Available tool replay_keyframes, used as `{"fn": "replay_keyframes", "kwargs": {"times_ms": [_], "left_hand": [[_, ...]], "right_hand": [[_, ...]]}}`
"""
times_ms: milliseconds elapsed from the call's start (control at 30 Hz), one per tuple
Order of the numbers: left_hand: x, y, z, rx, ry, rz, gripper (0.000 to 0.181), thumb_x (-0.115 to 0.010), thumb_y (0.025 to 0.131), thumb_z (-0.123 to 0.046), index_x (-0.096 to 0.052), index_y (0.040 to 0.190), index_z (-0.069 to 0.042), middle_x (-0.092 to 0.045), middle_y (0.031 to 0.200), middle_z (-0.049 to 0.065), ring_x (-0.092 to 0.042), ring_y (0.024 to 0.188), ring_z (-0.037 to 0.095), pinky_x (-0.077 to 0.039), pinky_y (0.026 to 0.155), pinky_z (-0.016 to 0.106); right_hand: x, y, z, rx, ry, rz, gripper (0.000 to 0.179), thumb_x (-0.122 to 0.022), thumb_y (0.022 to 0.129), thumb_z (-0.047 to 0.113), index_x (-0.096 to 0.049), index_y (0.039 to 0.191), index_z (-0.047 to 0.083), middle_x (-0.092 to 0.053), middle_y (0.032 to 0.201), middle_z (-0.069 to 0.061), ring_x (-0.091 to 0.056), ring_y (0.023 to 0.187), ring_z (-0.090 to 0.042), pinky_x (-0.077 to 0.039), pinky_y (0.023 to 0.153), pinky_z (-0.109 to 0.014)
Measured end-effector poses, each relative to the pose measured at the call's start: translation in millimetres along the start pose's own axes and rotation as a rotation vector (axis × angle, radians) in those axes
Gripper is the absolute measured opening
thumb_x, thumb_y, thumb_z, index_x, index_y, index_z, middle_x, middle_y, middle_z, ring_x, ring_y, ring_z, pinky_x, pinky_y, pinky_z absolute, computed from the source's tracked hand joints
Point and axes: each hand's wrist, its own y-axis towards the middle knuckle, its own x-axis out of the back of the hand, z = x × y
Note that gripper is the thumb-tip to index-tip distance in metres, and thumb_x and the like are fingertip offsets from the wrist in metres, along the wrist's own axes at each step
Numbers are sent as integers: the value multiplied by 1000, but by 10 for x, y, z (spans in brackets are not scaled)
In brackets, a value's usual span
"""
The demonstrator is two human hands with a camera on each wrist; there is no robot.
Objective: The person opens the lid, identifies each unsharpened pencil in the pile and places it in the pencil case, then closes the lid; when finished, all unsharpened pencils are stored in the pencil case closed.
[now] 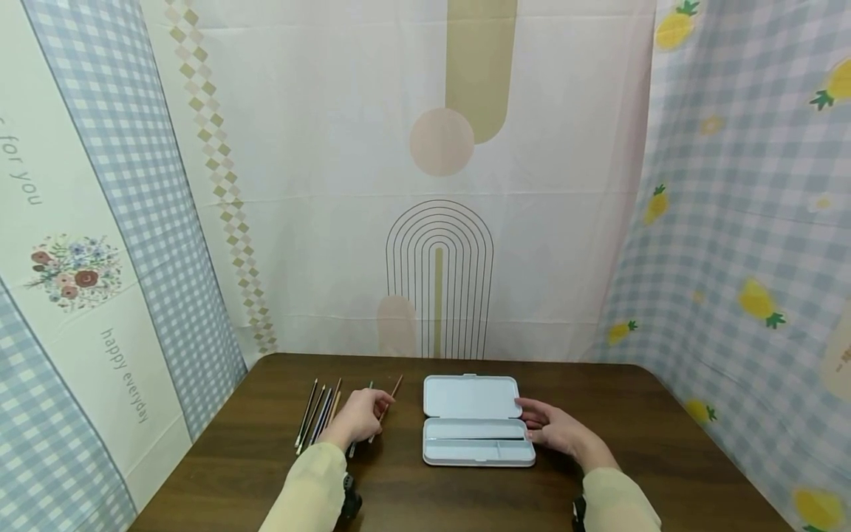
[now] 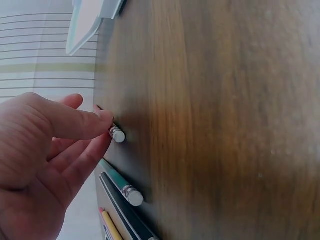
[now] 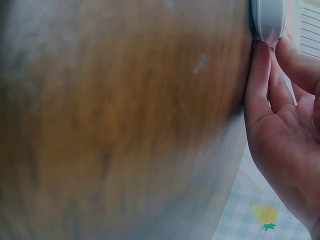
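My left hand pinches a reddish-brown pencil between thumb and fingers, low over the table. In the left wrist view its white eraser end sticks out past the thumb. A green pencil and a dark one lie just beside that hand. To the right, a pale blue pencil case lies open, its lid folded back and its compartments showing nothing inside. My right hand holds the case's right end, thumb and fingers at its edge. The end of the case tops the right wrist view.
Several more pencils lie side by side at the left, partly behind my left forearm. All rests on a dark brown wooden table with rounded far corners. Patterned cloths hang behind it and at both sides.
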Motion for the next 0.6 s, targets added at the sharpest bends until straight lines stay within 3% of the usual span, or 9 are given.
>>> {"fn": "replay_keyframes", "kwargs": {"times_ms": [233,433,600], "left_hand": [[-67,23,-9,71,21,-53,43,-81,76,16,-77,116,0,-72,100,10,-66,92,25,-59,83,47],[-100,42,-24,134,21,-69,40,-86,75,12,-78,111,-2,-68,97,6,-63,89,22,-58,84,46],[-111,48,-42,151,3,-83,38,-88,74,11,-78,109,-1,-68,93,6,-62,85,20,-59,81,44]], "right_hand": [[-23,17,-14,-20,10,-27,67,-70,93,-10,-50,157,1,-53,151,-32,-52,140,-44,-51,108,-53],[-37,10,11,-27,-8,-41,66,-70,94,-9,-51,157,3,-54,151,-31,-51,141,-45,-46,111,-59],[-33,4,15,-25,-12,-42,66,-70,94,-8,-51,157,3,-53,152,-31,-50,141,-46,-46,111,-59]]}}
